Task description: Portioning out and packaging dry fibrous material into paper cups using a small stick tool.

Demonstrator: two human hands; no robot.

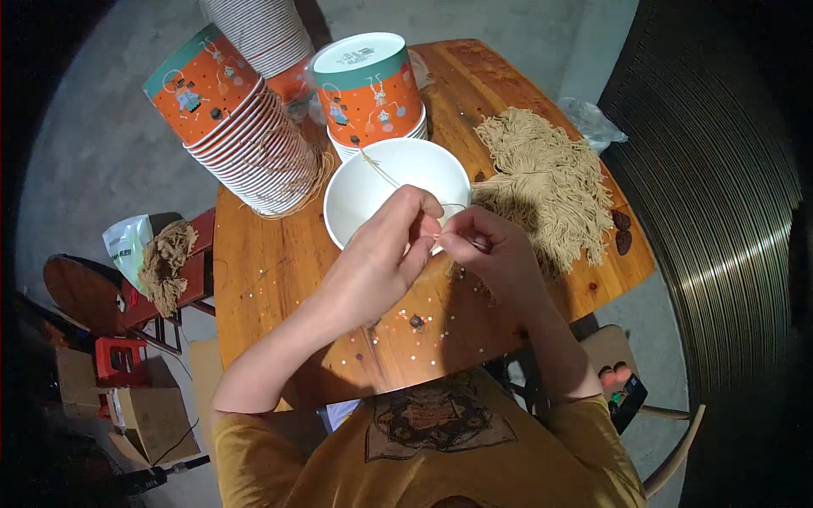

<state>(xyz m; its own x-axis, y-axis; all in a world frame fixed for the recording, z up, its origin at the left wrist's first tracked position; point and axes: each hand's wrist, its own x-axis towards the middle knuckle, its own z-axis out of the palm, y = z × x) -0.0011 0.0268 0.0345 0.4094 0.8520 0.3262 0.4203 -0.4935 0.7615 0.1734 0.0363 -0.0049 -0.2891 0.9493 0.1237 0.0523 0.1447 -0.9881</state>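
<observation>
Above the near side of a white paper bucket (354, 199), my left hand (385, 250) and my right hand (491, 254) meet with fingertips pinched. A thin tan string (378, 168) runs from my left fingers toward the bucket's far rim. Another bit of string (456, 204) loops by my right fingers. Both hands grip this string; the exact spot between the fingertips is partly hidden by the fingers. To the right of my right hand lies a big heap of tan strings (542, 190).
Upside-down orange and green paper buckets (368, 102) stand behind the white one. A taller, leaning stack (246, 144) is at the left, with strings along its side. Small pale beads (406, 326) dot the wooden table (262, 313). A clear plastic bag (593, 123) hangs at the far right edge.
</observation>
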